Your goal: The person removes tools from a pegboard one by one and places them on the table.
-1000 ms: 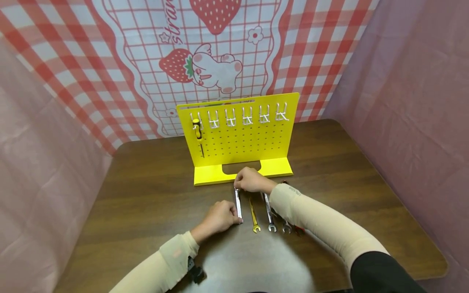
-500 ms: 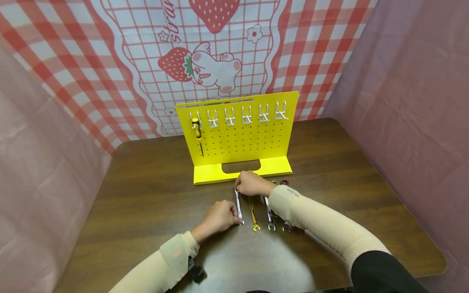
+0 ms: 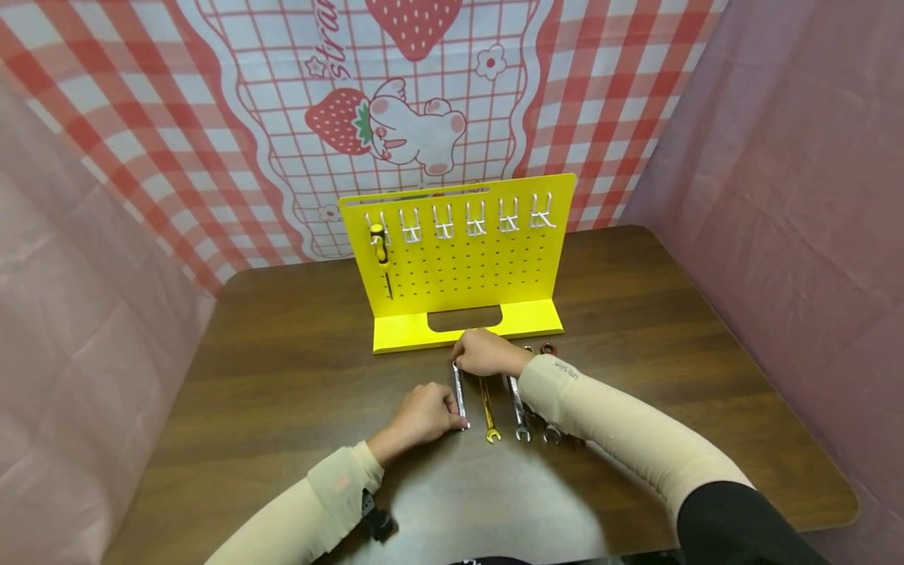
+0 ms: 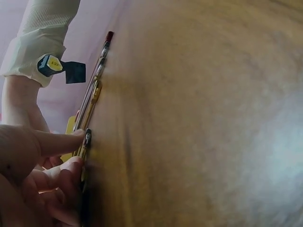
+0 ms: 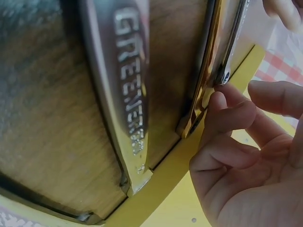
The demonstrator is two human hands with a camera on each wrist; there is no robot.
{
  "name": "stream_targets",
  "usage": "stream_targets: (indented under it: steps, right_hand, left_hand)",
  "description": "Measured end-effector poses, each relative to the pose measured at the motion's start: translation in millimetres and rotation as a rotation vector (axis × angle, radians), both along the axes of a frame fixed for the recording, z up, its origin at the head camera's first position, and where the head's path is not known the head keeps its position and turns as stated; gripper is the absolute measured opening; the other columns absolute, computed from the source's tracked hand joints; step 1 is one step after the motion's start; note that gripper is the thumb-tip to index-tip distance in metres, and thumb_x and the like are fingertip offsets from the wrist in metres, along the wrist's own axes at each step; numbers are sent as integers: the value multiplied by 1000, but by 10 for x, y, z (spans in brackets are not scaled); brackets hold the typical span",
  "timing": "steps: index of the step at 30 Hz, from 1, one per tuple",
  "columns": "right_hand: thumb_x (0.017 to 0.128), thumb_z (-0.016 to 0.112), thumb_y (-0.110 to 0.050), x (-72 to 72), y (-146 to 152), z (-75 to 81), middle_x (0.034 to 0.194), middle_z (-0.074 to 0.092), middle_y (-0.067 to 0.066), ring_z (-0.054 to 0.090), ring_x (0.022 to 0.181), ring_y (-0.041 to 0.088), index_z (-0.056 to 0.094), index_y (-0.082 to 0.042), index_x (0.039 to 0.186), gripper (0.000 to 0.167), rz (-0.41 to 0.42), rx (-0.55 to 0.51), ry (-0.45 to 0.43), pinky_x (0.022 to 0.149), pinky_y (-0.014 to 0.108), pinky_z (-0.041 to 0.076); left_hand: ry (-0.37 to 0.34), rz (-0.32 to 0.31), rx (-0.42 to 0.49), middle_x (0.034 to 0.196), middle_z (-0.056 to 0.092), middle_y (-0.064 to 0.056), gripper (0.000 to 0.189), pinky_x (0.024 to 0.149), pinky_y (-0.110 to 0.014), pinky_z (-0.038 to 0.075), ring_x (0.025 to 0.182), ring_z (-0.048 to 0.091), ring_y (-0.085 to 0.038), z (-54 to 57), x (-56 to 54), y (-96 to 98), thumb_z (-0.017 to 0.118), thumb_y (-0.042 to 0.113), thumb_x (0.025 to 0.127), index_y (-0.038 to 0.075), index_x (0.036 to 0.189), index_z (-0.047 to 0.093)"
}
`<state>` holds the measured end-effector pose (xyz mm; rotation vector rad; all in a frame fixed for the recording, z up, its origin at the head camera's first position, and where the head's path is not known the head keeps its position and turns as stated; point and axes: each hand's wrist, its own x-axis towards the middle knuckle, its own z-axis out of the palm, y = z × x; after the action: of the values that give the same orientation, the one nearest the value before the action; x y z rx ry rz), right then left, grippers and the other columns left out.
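Observation:
In the head view a silver combination wrench lies on the table between both hands. My left hand pinches its near end with thumb and finger; the left wrist view shows these fingertips against the wrench end. My right hand is at its far end. In the right wrist view a right fingertip touches that end, while the thumb stands apart. To the right lie a gold wrench, another silver wrench and a further silver wrench, partly hidden by the right arm.
A yellow pegboard stand with a row of white hooks stands behind the hands. From its leftmost hook hangs a yellow and black screwdriver. A red wrench's ring end shows beyond the right sleeve. Pink cloth flanks the wooden table.
The silver wrench showed a broader bright side one second ago; it now looks narrower, with its far ring end visible beside the right fingers. Both hands have hardly moved.

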<state>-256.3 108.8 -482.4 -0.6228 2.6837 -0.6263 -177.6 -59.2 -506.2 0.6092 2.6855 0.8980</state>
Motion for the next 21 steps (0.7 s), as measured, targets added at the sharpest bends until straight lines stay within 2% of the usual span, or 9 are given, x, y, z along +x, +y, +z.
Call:
stream_targets:
  steps: [4, 10, 15, 19, 21]
  right_hand:
    - [94, 61, -10, -25, 3, 21, 107, 74, 8, 59, 73, 18, 78, -6, 109, 22, -15, -29, -1, 69, 30, 49]
    - [95, 62, -12, -109, 17, 23, 109, 73, 9, 59, 73, 16, 77, -5, 110, 22, -39, -89, 57, 68, 29, 49]
    - [93, 62, -10, -170, -5, 59, 106, 73, 9, 59, 73, 17, 76, -4, 112, 23, -59, -187, 100, 70, 30, 50]
    - [97, 61, -11, -218, -75, 125, 110, 73, 9, 62, 83, 17, 74, -2, 115, 24, -74, -303, 120, 78, 33, 53]
    - [98, 61, -13, -251, -127, 171, 113, 72, 10, 62, 86, 18, 73, -2, 118, 26, -85, -356, 130, 78, 33, 53]
  left_hand:
    - [0, -1, 59, 61, 57, 8, 27, 54, -25, 41, 57, 50, -9, -10, -41, -17, 82, 27, 84, 14, 67, 65]
    - [34, 44, 131, 64, 60, 6, 22, 56, -26, 42, 58, 50, -10, 19, -129, -53, 74, 21, 90, 10, 71, 69]
    - [72, 122, 187, 73, 67, 1, 14, 63, -31, 47, 66, 56, -13, 105, -235, -83, 71, 17, 91, 9, 81, 72]
    - [124, 198, 250, 82, 71, -2, 9, 72, -36, 51, 76, 62, -17, 178, -349, -116, 69, 15, 92, 8, 88, 74]
    - [141, 240, 290, 86, 72, -4, 8, 77, -38, 53, 81, 65, -20, 210, -411, -132, 68, 14, 92, 7, 91, 73]
